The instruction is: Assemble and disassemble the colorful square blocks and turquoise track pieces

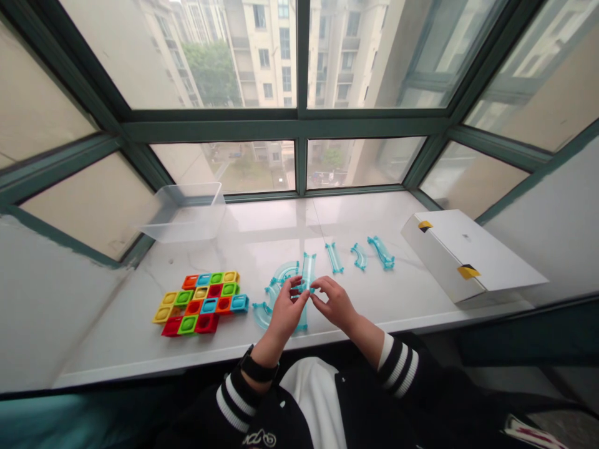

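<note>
Along the white marble window sill [262, 249], the only markings are a tiny dark print on the white cardboard box [468, 252], too small to read, and a white script logo [259, 438] on the black jacket [369, 399], also unreadable (the box also has two yellow tape tabs [468, 271]). Just in front of the person, the left hand [283, 308], with a black watch [259, 368] on its wrist, and the right hand [334, 304] are both closed in a pinch on a straight track piece [307, 272] of clear turquoise plastic. It stands over curved turquoise track pieces [264, 315] lying on the sill. Three more loose track pieces [359, 255] lie in a row to the right, a grid of multicoloured plastic blocks [200, 302] sits just left of the hands, and a clear plastic tub [185, 212] rests near the window
</note>
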The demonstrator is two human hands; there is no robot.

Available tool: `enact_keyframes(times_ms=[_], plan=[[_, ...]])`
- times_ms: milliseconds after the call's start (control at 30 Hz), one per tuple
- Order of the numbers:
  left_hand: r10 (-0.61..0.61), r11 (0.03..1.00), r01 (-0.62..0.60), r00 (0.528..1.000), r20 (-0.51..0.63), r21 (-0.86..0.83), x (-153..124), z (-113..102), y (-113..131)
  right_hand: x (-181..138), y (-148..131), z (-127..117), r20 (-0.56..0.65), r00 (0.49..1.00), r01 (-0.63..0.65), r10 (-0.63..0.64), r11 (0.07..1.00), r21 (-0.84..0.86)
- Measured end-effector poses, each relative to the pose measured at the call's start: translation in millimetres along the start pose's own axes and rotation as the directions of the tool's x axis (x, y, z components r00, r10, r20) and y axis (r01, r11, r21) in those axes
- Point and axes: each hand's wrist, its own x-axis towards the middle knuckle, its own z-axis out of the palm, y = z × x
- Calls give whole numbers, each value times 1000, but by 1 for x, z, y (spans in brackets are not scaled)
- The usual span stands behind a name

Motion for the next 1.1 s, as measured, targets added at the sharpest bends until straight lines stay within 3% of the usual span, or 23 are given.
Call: enact_keyframes(times_ms=[67, 167, 233, 333, 400, 500, 600, 700, 800, 933, 1100], plan=[[-115, 971, 125, 991, 63, -205, 4, 7, 1, -1, 6, -5, -48, 998, -43, 43, 999, 6], [-259, 802, 333, 942, 214, -495, 12, 18, 3, -3, 18, -17, -123, 987, -101, 102, 995, 13], [-275, 736, 378, 925, 261, -561, 16, 27, 4, -3, 25, -26, -160, 977, -141, 139, 990, -1], [-244, 759, 362, 929, 278, -541, 22, 40, 4, -1, 36, -41, -200, 968, -169, 155, 984, -56], [-178, 865, 271, 953, 246, -422, 24, 46, 6, 1, 43, -49, -222, 964, -169, 145, 981, -93], [24, 998, -15, 986, 164, -57, 26, 48, 11, 4, 54, -58, -233, 963, -168, 133, 976, -137], [230, 936, -278, 947, 223, 217, 26, 46, 19, 4, 64, -62, -230, 965, -166, 126, 973, -164], [330, 837, -423, 896, 296, 348, 27, 49, 22, 2, 71, -63, -234, 965, -158, 115, 972, -177], [287, 863, -376, 914, 286, 337, 32, 57, 16, 1, 78, -63, -227, 967, -164, 119, 968, -189], [134, 974, -184, 938, 319, 131, 41, 74, 5, 3, 91, -61, -208, 967, -195, 151, 957, -215], [-15, 1000, 21, 938, 346, -14, 56, 92, -7, 8, 113, -58, -206, 963, -228, 176, 935, -271]])
